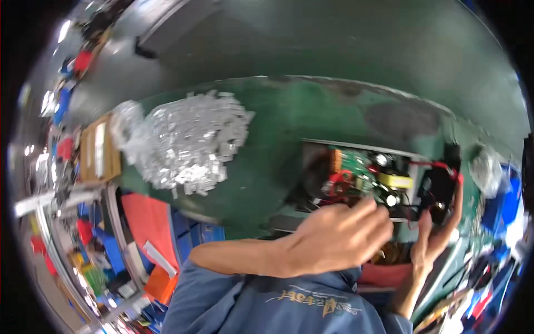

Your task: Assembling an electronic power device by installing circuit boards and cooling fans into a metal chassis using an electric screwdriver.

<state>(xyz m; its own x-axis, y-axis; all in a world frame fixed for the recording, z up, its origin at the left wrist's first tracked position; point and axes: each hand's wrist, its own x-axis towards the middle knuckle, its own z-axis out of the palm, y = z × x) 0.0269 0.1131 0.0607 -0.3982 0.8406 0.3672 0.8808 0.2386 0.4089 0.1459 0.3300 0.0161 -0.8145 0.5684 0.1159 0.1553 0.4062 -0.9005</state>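
Note:
An open metal housing (361,146) lies on the green table right of the middle, with a green circuit board (355,162) inside. A yellow-wrapped transformer (396,181), red wires and other parts sit on the board. My left hand (346,236) is closed with bent fingers over the housing's near edge; its fingertips and anything in them are hidden. On the right, my right hand (431,245) grips a black end panel (436,189) between thumb and fingers. Red wires run from the board to this panel, which stands at the housing's right end.
A heap of small shiny metal pieces (194,139) lies on clear plastic at the left of the table (272,122). Beside it stands a cardboard box (100,150). A clear plastic bag (485,170) and blue bins (503,203) are at the right.

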